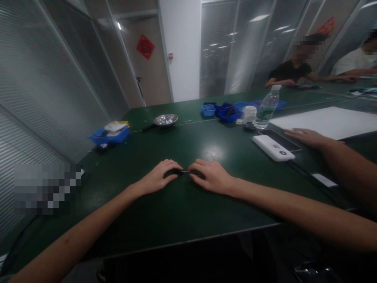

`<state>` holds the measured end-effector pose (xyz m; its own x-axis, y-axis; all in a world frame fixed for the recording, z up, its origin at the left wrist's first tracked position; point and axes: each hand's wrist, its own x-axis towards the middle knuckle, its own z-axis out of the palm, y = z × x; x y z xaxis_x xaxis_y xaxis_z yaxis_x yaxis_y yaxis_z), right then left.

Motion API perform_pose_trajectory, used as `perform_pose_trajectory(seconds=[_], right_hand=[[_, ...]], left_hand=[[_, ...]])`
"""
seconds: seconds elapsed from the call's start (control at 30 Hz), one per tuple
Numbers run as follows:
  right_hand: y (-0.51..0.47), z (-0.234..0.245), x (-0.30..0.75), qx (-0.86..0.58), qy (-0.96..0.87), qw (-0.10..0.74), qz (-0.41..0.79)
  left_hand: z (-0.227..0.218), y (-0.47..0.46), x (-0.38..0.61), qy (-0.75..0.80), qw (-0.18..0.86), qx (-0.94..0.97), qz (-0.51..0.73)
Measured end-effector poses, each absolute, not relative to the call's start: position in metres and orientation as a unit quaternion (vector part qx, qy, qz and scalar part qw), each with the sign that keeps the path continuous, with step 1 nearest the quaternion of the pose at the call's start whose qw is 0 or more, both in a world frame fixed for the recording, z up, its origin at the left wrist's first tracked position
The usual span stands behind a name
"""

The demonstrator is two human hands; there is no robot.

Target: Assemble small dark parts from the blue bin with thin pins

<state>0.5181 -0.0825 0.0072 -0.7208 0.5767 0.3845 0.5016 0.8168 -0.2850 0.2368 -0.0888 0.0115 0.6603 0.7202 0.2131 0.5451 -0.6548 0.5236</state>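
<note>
My left hand (160, 177) and my right hand (210, 176) rest on the dark green table (182, 212), fingertips nearly meeting. Between them lies a small thin dark object (183, 171), pinched from both sides by the curled fingers. What the object is stays too small and dark to name. Both forearms stretch in from the bottom edge.
Another person's hand (306, 137) lies flat at the right beside a white power bank (273, 147) and a phone (282, 140). Farther back: a water bottle (267, 107), blue bins (226, 112), a metal bowl (165, 120), a blue tray (110, 134), white sheet (326, 121). Two people sit far right.
</note>
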Motion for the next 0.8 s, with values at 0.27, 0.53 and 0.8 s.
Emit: perform_pose_trajectory(seconds=[0.27,0.53,0.8], right_hand=[[-0.083,0.007,0.521,-0.288,-0.923,0.238,0.089],[-0.081,0.007,0.521,-0.291,-0.923,0.233,0.097],[-0.083,0.009,0.522,-0.292,-0.924,0.226,0.1]], left_hand=[[-0.003,-0.036,0.155,0.442,0.167,0.852,0.226],[-0.018,-0.003,0.042,0.582,0.078,0.768,0.256],[-0.01,0.002,0.014,0.698,0.087,0.666,0.248]])
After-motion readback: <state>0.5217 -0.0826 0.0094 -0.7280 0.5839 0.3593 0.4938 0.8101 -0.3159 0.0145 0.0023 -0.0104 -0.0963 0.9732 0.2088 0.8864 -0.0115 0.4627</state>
